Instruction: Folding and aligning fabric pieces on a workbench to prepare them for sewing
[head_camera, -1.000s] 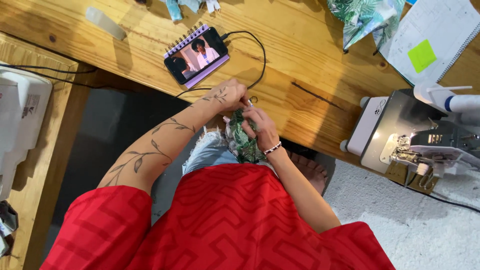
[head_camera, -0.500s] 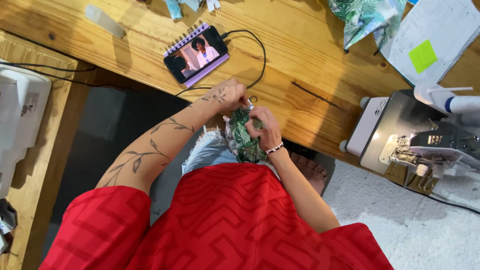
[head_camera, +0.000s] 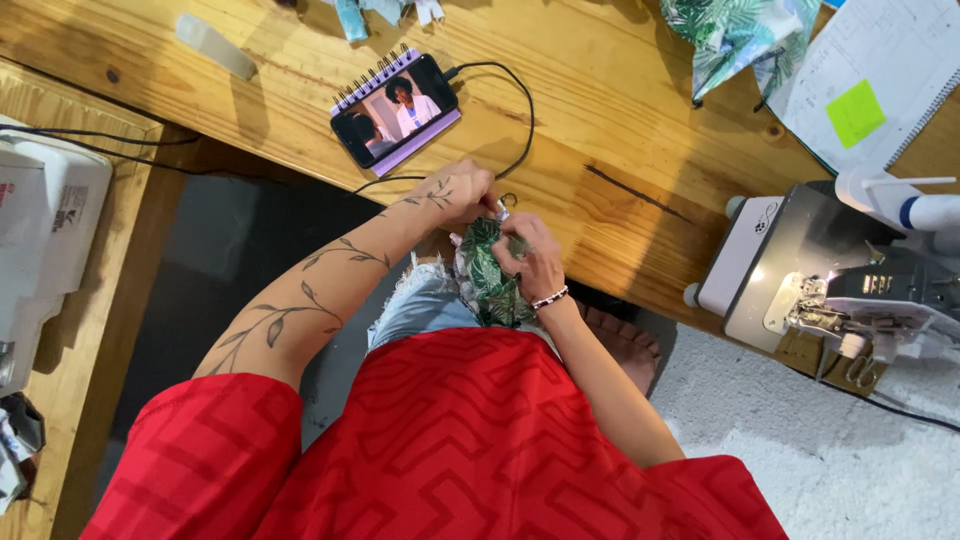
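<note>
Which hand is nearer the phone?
Left. The left hand is at the table edge just below the phone, on the leaf-print fabric; the right hand holds that fabric farther down and right.

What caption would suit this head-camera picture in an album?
Both hands, left hand and right hand, work a leaf-print fabric piece at a wooden table.

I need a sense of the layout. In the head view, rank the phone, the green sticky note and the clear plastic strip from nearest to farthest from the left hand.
From the left hand:
1. Phone, just beyond it on the desk, lying on a purple notebook.
2. Clear plastic strip, at the far left edge of the desk.
3. Green sticky note, far right, on a white pad.
</note>
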